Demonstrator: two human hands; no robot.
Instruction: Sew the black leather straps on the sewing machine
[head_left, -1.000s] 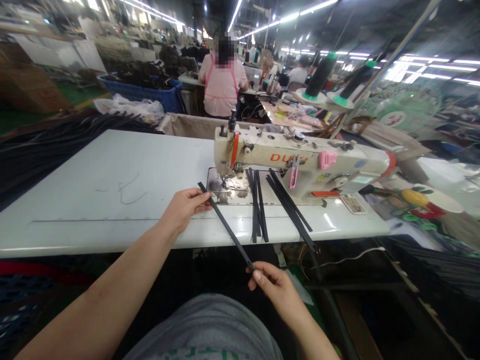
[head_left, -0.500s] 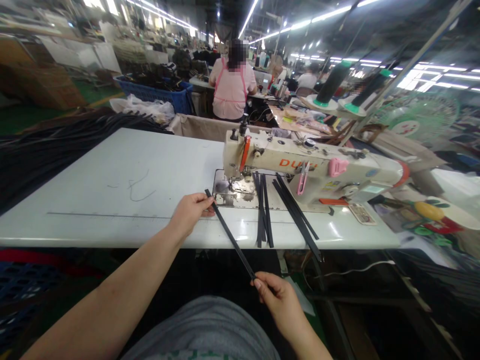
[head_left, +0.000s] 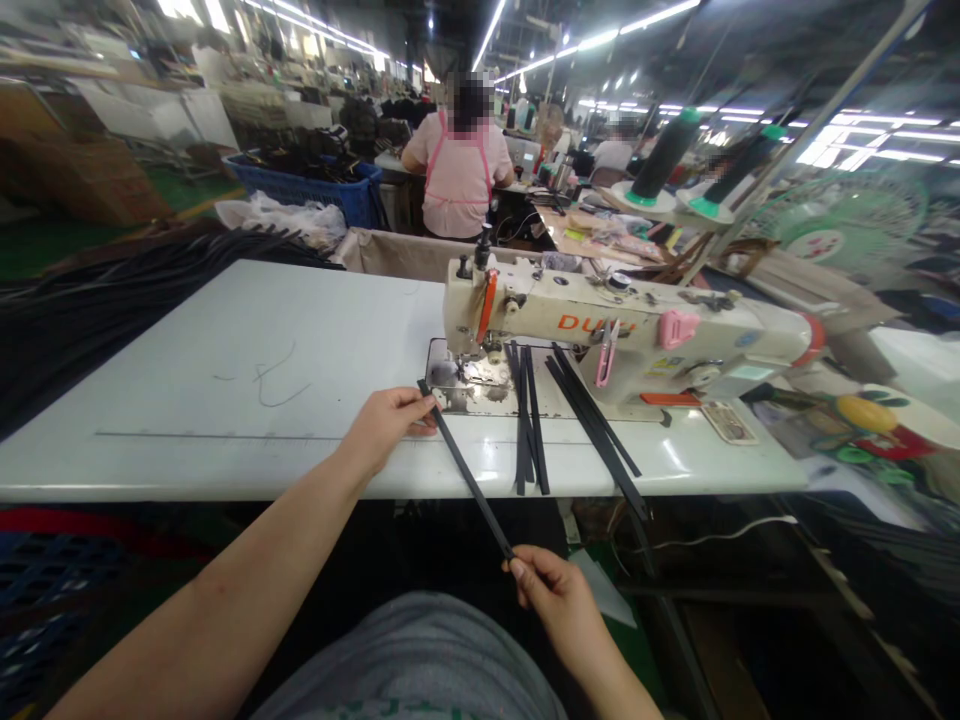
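Note:
A narrow black strip (head_left: 471,483) is stretched between my two hands, slanting from the machine bed down past the table's front edge. My left hand (head_left: 390,425) pinches its upper end, just in front of the needle plate. The lower end is pinched in my right hand (head_left: 546,585), below the table edge and near my lap. The sewing machine (head_left: 525,300) stands behind the strip, its presser foot and needle area (head_left: 476,365) just beyond my left fingertips. To the right, several loose black strips (head_left: 529,430) lie on the bed, and another bunch of strips (head_left: 596,430) sticks out over the edge.
Loose threads (head_left: 277,385) lie on the white table (head_left: 180,350). Thread snips (head_left: 606,355) hang on the machine. A heap of black strips (head_left: 90,290) is at the left. Thread cones (head_left: 664,160) stand behind at right. A co-worker (head_left: 459,175) sits ahead beside a blue basket (head_left: 315,190).
My left hand has shifted slightly right with the upper end of the strip. My right hand has barely moved. The camera view has shifted a little.

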